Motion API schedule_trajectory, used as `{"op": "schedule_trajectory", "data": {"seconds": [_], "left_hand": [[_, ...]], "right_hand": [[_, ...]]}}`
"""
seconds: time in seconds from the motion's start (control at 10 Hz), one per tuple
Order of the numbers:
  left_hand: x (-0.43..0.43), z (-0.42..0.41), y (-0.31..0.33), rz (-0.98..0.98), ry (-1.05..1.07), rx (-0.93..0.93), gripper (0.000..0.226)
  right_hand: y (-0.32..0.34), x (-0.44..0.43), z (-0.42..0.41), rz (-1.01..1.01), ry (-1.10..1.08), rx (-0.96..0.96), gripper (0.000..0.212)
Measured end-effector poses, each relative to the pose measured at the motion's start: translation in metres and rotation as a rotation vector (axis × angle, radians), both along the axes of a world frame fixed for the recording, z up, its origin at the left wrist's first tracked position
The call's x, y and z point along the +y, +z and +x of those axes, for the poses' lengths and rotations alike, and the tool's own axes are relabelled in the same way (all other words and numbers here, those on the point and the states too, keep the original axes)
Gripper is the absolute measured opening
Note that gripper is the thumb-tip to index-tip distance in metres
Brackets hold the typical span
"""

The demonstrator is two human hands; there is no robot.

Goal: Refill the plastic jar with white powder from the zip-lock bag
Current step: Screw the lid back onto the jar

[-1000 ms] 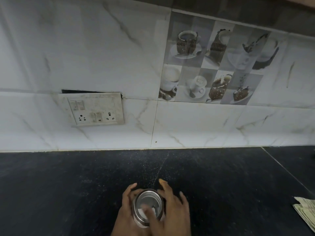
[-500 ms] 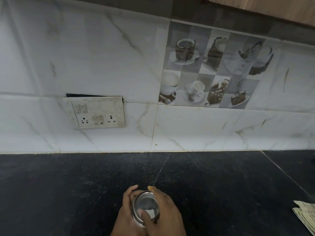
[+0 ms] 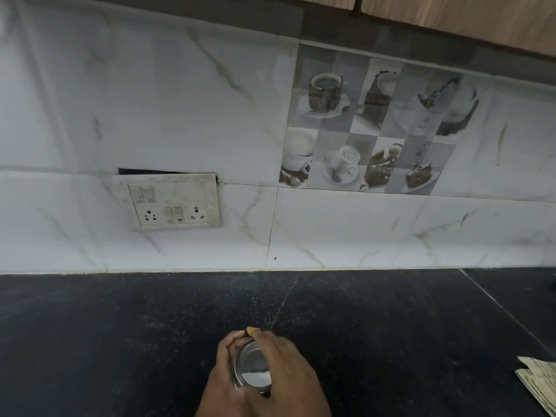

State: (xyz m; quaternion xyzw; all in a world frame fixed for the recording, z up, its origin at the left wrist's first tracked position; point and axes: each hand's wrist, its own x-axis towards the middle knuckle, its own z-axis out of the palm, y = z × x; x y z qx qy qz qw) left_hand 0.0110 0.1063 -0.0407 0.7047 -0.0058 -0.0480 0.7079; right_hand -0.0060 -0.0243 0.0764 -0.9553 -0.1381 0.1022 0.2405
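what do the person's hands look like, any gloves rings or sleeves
Both are bare. The left hand and the right hand show no gloves, rings, watch or bangles. No sleeve reaches into view; the bottom edge of the picture cuts both off around the wrist.

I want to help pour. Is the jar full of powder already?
No, the jar shows only a little white powder low inside; the rest looks empty.

A black speckled countertop [image 3: 120, 341] meets a wall of white veined tiles [image 3: 150, 100]. A grimy switch-and-socket plate [image 3: 171, 203] sits at left, a picture tile [image 3: 370, 127] of cups and desserts up to its right. Wooden cabinets [image 3: 466, 16] run above; folded papers [image 3: 538, 383] lie at the counter's right edge
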Motion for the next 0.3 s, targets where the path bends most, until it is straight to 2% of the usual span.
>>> {"op": "schedule_trajectory", "data": {"seconds": [0.1,0.2,0.3], "left_hand": [[-0.005,0.007,-0.052,-0.128,-0.077,-0.066,0.097],[-0.012,-0.007,-0.006,-0.080,-0.112,-0.125,0.113],[-0.007,-0.005,0.016,-0.044,0.108,-0.057,0.105]], "right_hand": [[0.009,0.005,0.001,-0.058,-0.051,-0.062,0.080],[0.022,0.003,0.003,-0.066,0.033,0.134,0.088],[0.010,0.001,0.002,-0.057,-0.047,0.019,0.088]]}}
